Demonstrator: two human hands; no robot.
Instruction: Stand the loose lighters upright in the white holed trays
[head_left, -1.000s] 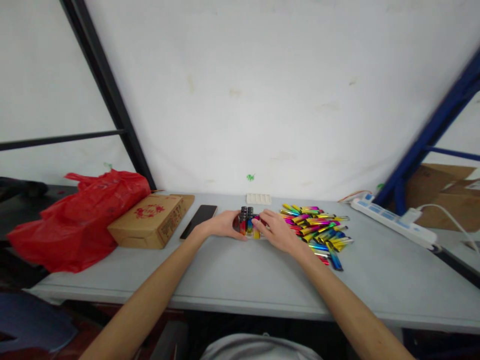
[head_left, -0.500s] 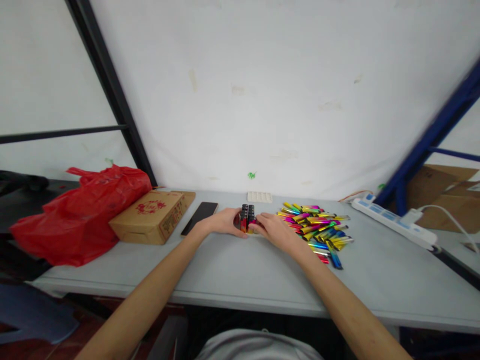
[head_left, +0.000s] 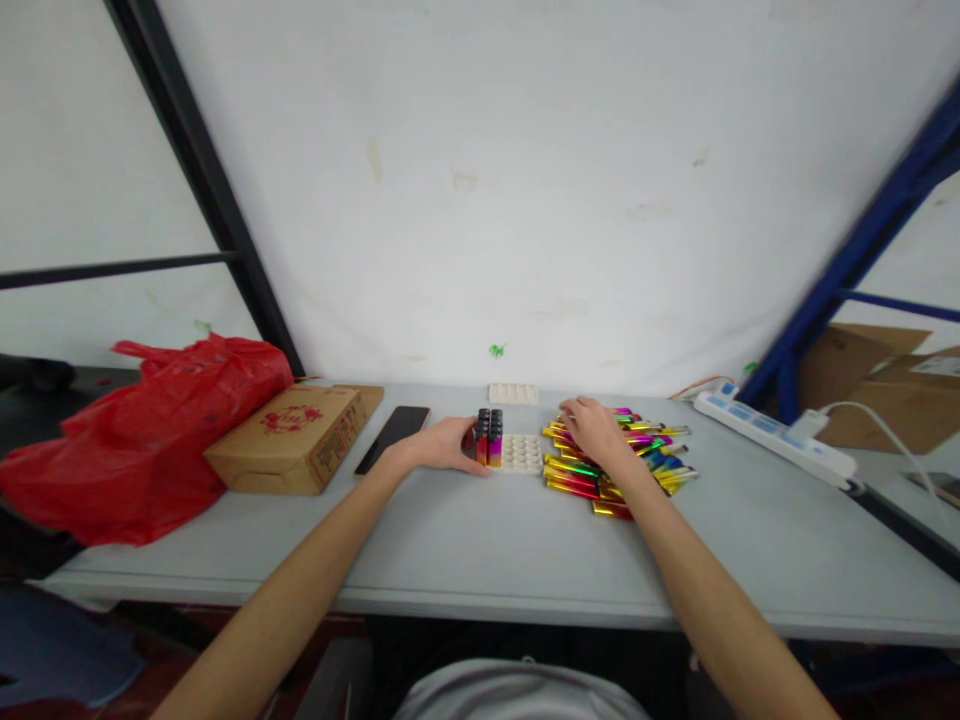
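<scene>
Short rows of upright lighters (head_left: 489, 435) with black tops and shiny coloured bodies fill the left part of a white tray with round holes (head_left: 523, 454). My left hand (head_left: 445, 445) is curved round the left side of these lighters, thumb in front, and steadies them. Over the left side of a loose pile of metallic, rainbow-coloured lighters (head_left: 577, 484) is my right hand (head_left: 598, 432). Its fingers are bent and somewhat apart, reaching down to the pile, with no held lighter visible. The palm and forearm cover part of the pile.
Near the wall lies a second white holed tray (head_left: 513, 393). A black phone (head_left: 394, 438), a cardboard box (head_left: 289, 440) and a red plastic bag (head_left: 161, 430) are on the left. A white power strip (head_left: 776, 436) with a plugged-in cable runs along the right.
My right hand has moved right, from the standing lighters to the pile, uncovering the holes of the front tray. My left hand remains by the lighters. The view has shifted slightly.
</scene>
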